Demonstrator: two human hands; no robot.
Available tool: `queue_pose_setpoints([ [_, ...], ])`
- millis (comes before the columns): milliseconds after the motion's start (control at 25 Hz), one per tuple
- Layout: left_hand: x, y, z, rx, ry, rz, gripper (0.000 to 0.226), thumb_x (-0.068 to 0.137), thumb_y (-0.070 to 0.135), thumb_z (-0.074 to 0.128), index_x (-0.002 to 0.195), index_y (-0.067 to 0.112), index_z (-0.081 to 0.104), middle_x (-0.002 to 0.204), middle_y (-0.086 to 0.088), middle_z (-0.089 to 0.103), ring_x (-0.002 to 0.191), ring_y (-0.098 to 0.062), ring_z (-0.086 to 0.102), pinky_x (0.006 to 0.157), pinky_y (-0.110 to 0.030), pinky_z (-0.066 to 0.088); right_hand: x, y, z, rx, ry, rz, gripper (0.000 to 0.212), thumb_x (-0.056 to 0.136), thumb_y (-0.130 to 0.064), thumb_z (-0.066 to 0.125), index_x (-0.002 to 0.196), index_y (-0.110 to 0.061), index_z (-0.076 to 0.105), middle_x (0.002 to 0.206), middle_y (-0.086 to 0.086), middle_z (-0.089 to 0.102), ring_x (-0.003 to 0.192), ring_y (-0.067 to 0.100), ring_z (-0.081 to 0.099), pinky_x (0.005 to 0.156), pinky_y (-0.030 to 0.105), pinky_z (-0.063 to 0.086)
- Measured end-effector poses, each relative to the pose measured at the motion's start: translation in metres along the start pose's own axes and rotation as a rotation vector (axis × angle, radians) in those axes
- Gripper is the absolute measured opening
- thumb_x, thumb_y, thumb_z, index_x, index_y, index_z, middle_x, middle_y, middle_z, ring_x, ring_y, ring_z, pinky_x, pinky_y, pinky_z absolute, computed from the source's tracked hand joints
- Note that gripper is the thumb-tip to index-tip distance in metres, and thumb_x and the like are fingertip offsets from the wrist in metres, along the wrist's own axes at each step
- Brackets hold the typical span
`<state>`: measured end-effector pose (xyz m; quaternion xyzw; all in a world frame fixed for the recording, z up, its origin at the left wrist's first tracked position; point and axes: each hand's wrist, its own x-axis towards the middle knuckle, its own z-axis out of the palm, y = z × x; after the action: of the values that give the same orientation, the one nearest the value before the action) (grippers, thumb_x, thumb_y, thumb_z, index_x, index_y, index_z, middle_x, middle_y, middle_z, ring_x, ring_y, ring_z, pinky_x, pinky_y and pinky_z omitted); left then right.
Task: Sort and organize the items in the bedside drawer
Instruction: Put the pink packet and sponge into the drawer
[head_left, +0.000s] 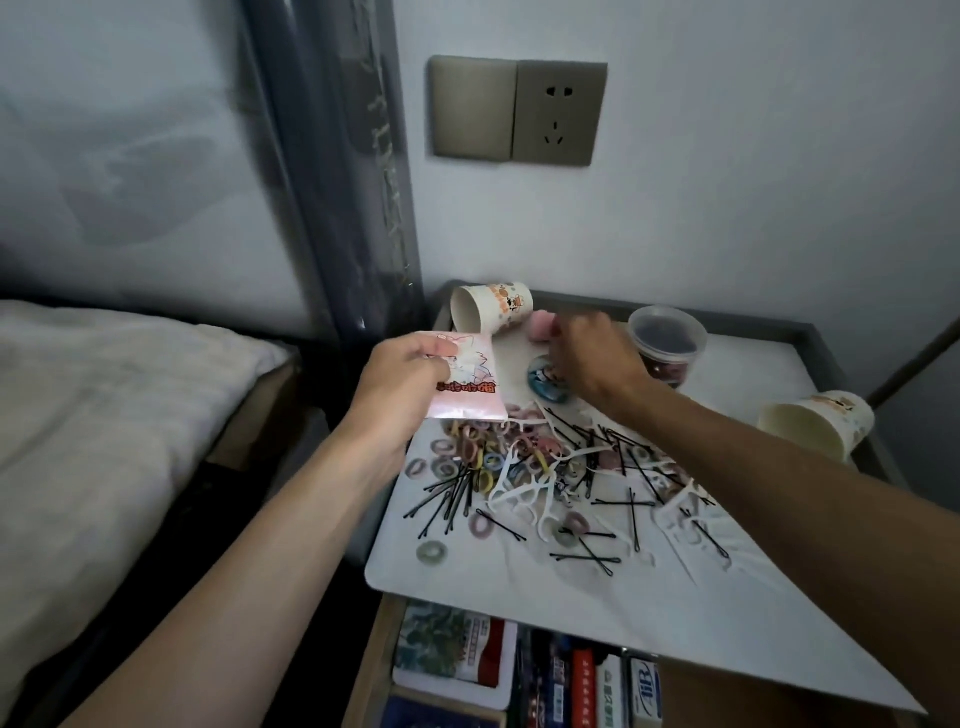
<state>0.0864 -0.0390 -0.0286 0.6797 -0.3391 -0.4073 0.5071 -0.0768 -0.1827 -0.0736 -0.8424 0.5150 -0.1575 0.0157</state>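
Now left hand (405, 384) fingers grip pink packet (472, 395); right hand (592, 358) fingers curled, grasp unclear.

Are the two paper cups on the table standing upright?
No, the back paper cup and the right paper cup both lie tipped on their sides.

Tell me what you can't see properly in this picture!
Head view:
- Right hand fingertips: hidden behind the hand itself, so whatever they touch is unclear.
- Pink packet print: partly covered by the left hand.
- Drawer contents: covered by the white board, cut off at the bottom edge.
- Clear tub contents: too dark.
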Motion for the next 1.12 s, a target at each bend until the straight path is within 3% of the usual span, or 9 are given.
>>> queue_pose_setpoints([
  [160, 0.001, -0.002, 0.003, 0.018, -0.021, 0.008, 0.028, 0.09, -0.006, 0.052, 0.102, 0.011, 0.071, 0.103, -0.008, 0.069, 0.09, -0.019, 0.068, 0.076, -0.028, 0.054, 0.041, -0.01, 0.019, -0.074, -0.035, 0.091, 0.037, 0.094, -0.02, 0.051, 0.13, -0.008, 0.05, 0.125, 0.015, 0.057, 0.112, 0.032, 0.055, 0.082, 0.04, 0.047],
  [360, 0.002, -0.003, 0.002, 0.031, -0.06, -0.002, 0.031, 0.09, -0.006, 0.052, 0.09, 0.013, 0.076, 0.106, -0.008, 0.071, 0.098, -0.023, 0.068, 0.091, -0.036, 0.055, 0.041, -0.003, 0.019, -0.234, -0.032, 0.048, 0.036, 0.092, -0.014, 0.056, 0.127, -0.005, 0.053, 0.122, 0.016, 0.058, 0.113, 0.033, 0.053, 0.083, 0.04, 0.047],
  [480, -0.007, -0.002, 0.008, 0.01, -0.076, -0.034, 0.024, 0.091, 0.004, 0.056, 0.087, 0.014, 0.077, 0.098, -0.005, 0.074, 0.095, -0.023, 0.069, 0.09, -0.037, 0.055, 0.009, -0.008, -0.014, 0.112, 0.154, 0.043, 0.031, 0.088, -0.021, 0.062, 0.117, -0.012, 0.064, 0.112, 0.009, 0.068, 0.101, 0.028, 0.059, 0.077, 0.035, 0.047],
  [560, -0.022, 0.0, 0.016, 0.026, -0.164, -0.056, 0.019, 0.091, 0.026, 0.063, 0.085, 0.017, 0.078, 0.092, -0.002, 0.076, 0.095, -0.024, 0.069, 0.091, -0.037, 0.052, -0.04, -0.017, -0.047, 0.432, 0.173, -0.028, 0.035, 0.083, -0.021, 0.073, 0.117, -0.019, 0.067, 0.113, -0.001, 0.07, 0.097, 0.014, 0.06, 0.08, 0.031, 0.049],
  [680, -0.062, 0.002, 0.034, -0.002, -0.389, -0.125, 0.046, 0.085, 0.06, 0.06, 0.092, 0.019, 0.079, 0.095, -0.007, 0.076, 0.09, -0.026, 0.071, 0.089, -0.038, 0.054, -0.133, -0.024, -0.08, 0.627, 0.103, -0.065, 0.041, 0.081, -0.014, 0.077, 0.118, -0.024, 0.063, 0.115, -0.011, 0.064, 0.089, 0.004, 0.057, 0.076, 0.022, 0.048],
  [800, -0.112, -0.007, 0.051, 0.043, -0.457, -0.127, 0.038, 0.075, 0.055, 0.074, 0.093, 0.022, 0.075, 0.092, 0.005, 0.076, 0.095, -0.013, 0.068, 0.091, -0.037, 0.051, -0.204, -0.015, -0.088, 0.804, 0.031, 0.042, 0.039, 0.081, -0.015, 0.077, 0.115, -0.028, 0.062, 0.116, -0.01, 0.057, 0.097, 0.009, 0.061, 0.083, 0.029, 0.053],
  [880, -0.14, -0.02, 0.057, 0.096, -0.49, -0.163, 0.034, 0.077, 0.055, 0.072, 0.095, 0.027, 0.072, 0.094, 0.011, 0.073, 0.101, -0.007, 0.062, 0.081, -0.028, 0.044, -0.238, -0.011, -0.089, 0.987, -0.03, 0.13, 0.031, 0.083, -0.025, 0.074, 0.111, -0.028, 0.063, 0.117, -0.006, 0.056, 0.103, 0.014, 0.061, 0.088, 0.033, 0.053],
  [1000, -0.158, -0.038, 0.067, 0.088, -0.573, -0.172, 0.042, 0.081, 0.06, 0.061, 0.103, 0.026, 0.074, 0.099, 0.01, 0.075, 0.103, -0.008, 0.064, 0.084, -0.026, 0.04, -0.264, -0.016, -0.089, 1.13, -0.06, 0.205, 0.011, 0.096, -0.019, 0.061, 0.105, -0.016, 0.066, 0.112, 0.0, 0.056, 0.104, 0.014, 0.062, 0.084, 0.023, 0.052],
  [1120, -0.16, -0.042, 0.076, 0.003, -0.565, -0.151, 0.036, 0.094, 0.044, 0.055, 0.098, 0.014, 0.076, 0.095, 0.001, 0.077, 0.095, -0.008, 0.07, 0.093, -0.028, 0.043, -0.259, -0.016, -0.088, 1.25, -0.023, 0.302, 0.018, 0.098, -0.005, 0.052, 0.098, -0.001, 0.07, 0.108, 0.007, 0.061, 0.095, 0.007, 0.065, 0.077, 0.013, 0.049],
])
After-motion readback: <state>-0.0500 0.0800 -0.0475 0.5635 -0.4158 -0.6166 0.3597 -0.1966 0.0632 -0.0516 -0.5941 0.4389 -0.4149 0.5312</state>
